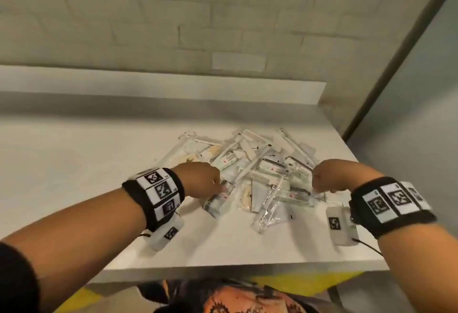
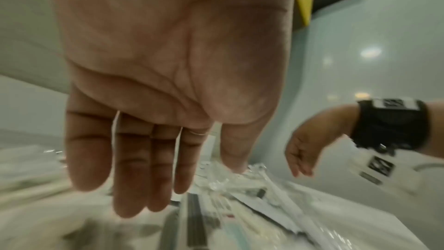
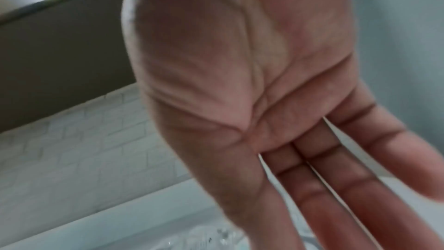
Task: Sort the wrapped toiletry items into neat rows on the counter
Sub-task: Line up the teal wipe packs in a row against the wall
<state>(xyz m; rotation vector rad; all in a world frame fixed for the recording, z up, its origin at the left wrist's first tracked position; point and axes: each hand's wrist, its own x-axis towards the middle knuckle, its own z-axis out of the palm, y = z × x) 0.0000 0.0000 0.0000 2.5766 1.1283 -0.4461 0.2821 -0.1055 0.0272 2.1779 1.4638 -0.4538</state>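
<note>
A loose heap of wrapped toiletry items (image 1: 252, 171) lies on the white counter (image 1: 74, 164): clear sachets, combs, toothbrush-like sticks. My left hand (image 1: 200, 178) hangs over the heap's left edge, fingers straight and pointing down at a sachet (image 1: 218, 198). The left wrist view shows that left hand (image 2: 153, 159) with an empty palm above the heap (image 2: 240, 206). My right hand (image 1: 329, 176) hovers over the heap's right edge. In the right wrist view the right hand (image 3: 336, 187) has straight fingers and holds nothing.
A raised ledge (image 1: 148, 82) and a pale brick wall (image 1: 173, 15) back the counter. A grey panel (image 1: 421, 89) stands at the right. The counter's front edge (image 1: 223, 273) is close to my body. Bare counter surface stretches left of the heap.
</note>
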